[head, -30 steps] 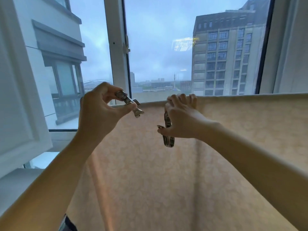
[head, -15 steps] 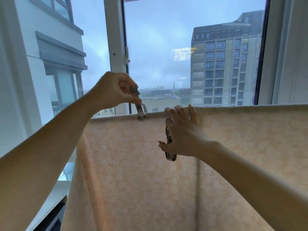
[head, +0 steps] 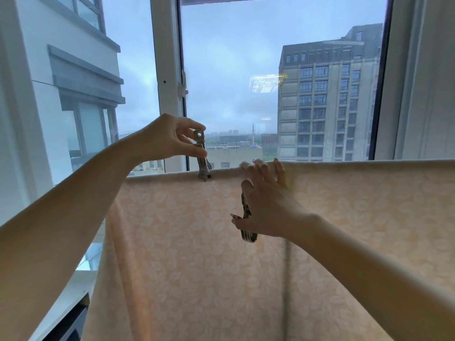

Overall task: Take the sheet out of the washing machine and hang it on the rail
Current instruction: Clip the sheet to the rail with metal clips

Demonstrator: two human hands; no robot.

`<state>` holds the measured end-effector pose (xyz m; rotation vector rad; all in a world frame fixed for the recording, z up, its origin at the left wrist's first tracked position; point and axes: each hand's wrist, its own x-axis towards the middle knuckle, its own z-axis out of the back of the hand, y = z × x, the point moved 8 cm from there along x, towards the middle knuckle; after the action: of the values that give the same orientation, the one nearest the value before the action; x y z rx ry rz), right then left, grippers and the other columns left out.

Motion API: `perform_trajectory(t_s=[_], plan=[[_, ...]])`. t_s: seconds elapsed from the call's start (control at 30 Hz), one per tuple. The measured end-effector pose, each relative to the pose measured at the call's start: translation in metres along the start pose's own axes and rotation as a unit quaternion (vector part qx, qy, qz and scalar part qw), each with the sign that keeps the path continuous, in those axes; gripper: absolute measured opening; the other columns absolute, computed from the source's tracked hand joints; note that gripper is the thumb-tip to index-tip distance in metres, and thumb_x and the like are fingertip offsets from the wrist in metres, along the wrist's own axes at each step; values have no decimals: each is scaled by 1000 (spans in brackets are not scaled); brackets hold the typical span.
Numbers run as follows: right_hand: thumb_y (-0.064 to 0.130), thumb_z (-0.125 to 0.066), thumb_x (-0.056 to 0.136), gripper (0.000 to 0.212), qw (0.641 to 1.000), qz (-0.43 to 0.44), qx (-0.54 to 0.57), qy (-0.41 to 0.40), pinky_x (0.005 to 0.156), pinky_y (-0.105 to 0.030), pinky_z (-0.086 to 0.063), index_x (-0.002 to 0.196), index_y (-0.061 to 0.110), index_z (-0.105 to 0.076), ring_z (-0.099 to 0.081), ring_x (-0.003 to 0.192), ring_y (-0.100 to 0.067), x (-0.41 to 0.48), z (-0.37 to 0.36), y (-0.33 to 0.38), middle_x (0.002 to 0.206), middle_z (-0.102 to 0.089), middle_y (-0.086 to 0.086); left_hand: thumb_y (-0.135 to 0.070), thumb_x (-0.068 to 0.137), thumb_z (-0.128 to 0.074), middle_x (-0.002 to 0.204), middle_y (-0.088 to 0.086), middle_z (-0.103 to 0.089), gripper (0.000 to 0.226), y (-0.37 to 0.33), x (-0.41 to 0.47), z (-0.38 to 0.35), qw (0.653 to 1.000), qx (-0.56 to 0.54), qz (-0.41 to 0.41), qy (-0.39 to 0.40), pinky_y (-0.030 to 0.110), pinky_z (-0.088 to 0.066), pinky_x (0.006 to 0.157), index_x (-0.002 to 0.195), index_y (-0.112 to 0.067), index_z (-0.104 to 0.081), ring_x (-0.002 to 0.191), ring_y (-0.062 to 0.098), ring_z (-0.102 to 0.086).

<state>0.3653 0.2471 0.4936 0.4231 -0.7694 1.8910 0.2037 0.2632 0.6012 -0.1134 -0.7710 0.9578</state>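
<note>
Thumb and forefinger of my left hand (head: 172, 140) pinch the upper end of a metal peg (head: 202, 157). It stands nearly upright, with its lower end set on the top fold of the sheet (head: 197, 254). My other left fingers curl in above it. I cannot tell whether the peg's mouth has closed on the cloth. A round rivet shows near the peg's top; any stamp on the metal is too small to read.

My right hand (head: 267, 207) lies just right of that peg. Its four fingers are straight, with their tips over the sheet's top edge, touching the cloth. The thumb traps a spare peg (head: 248, 227) against the palm, and the peg's end pokes out below the hand.

The sheet is pale peach with a white leaf print. It hangs draped over the rail, which is hidden under the fold. It runs across to the right edge of view and falls out of sight below.

Behind it stands a white window frame (head: 167, 70). Through the glass I see a grey tower block (head: 327, 102), a white building (head: 61, 75) to the left, and a smeared reflection of a lamp (head: 267, 82) — too blurred to read.
</note>
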Motion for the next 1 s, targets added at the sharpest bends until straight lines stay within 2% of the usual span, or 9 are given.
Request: perform_trajectory(t_s=[0.13,0.27,0.37,0.47,0.53,0.6,0.7,0.8,1.0], plan=[[72,-49,75,74,1000,4,12,-12,110,-52,19,119,12,-54,6,143,-28,0,-1,-2,156,-6,-3,-36,79,-75,143,3,-49,73,-19,-7,0,964,262,-35,-26,33,-41,101,142,-19,-42,126,23,-50],[70,-51,75,70,998,18,44,-36,114,-51,14,112,11,-53,8,145,-29,-3,0,-3,158,-1,-7,-21,83,-70,133,-1,-58,56,-59,-20,-37,891,415,-165,-81,35,-41,106,136,-21,-50,123,17,-52],[69,-51,77,77,997,-1,60,-45,118,-47,6,121,7,-49,9,145,-30,-8,2,-14,158,0,-10,-18,90,-59,104,-7,-69,28,-56,-13,-69,886,426,-170,-67,33,-54,88,117,-24,-61,95,11,-64],[71,-49,76,83,998,-19,52,-43,119,-44,3,127,5,-47,5,146,-31,-18,3,-29,158,-3,-11,-15,96,-50,100,-9,-68,44,-52,-6,-88,890,410,-180,-79,31,-57,69,137,-28,-44,78,12,-66],[70,-49,75,77,998,-17,47,-43,118,-42,2,118,7,-54,0,145,-33,-25,4,-37,157,-7,-11,-16,99,-46,111,-8,-66,56,-53,-3,-105,898,384,-201,-80,29,-53,68,149,-30,-24,81,15,-68],[69,-49,75,69,998,-17,46,-48,118,-42,-1,109,10,-58,-5,145,-32,-33,7,-44,157,-11,-8,-18,101,-43,121,-10,-62,57,-57,0,-118,909,343,-225,-70,29,-51,72,151,-29,-18,91,17,-68],[69,-48,75,66,997,-25,56,-52,119,-43,-12,109,14,-57,-9,145,-27,-45,11,-56,156,-16,-6,-19,102,-39,134,-6,-56,50,-56,6,-129,924,268,-262,-76,33,-55,80,150,-24,-24,102,19,-67],[71,-47,76,70,996,-42,57,-53,118,-41,-18,115,14,-55,-15,144,-24,-55,14,-69,154,-22,-4,-23,101,-41,136,-3,-56,46,-56,10,-137,922,219,-300,-104,42,-58,76,146,-20,-36,107,22,-66],[68,-47,79,60,988,-95,91,-80,111,-35,-32,110,16,-52,-30,137,-18,-81,23,-92,144,-34,-2,-25,96,-51,116,-2,-64,38,-85,16,-156,884,212,-390,-146,32,-59,62,133,-19,-54,97,16,-66]])
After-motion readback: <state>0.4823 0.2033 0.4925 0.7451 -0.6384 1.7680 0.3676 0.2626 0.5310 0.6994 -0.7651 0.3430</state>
